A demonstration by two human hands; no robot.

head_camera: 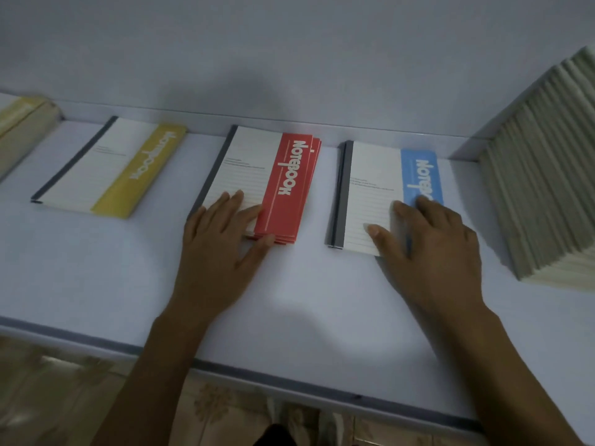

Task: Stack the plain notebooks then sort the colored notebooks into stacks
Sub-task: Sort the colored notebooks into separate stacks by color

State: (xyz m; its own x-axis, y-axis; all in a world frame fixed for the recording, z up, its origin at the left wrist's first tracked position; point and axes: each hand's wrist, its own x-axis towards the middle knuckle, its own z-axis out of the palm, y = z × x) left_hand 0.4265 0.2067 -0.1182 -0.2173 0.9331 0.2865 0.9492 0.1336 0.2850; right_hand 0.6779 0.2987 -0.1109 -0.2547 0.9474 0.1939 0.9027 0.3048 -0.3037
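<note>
On table (96,268), red stack (280,188), blue stack (370,188)

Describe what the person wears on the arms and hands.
Nothing worn shows. The left hand and right hand are bare: no gloves, rings or watch. Both forearms are uncovered to the frame's edge, with no sleeves, bands or markings in view.

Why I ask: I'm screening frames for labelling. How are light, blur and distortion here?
Head view: dim, bluish light, with a soft shadow on the wall above the red notebook stack and a paler patch on the table mid-frame. Head view: slight blur; cover titles legible, small print not. Head view: the wide angle seems to tilt the plain notebook stack inward.
</note>
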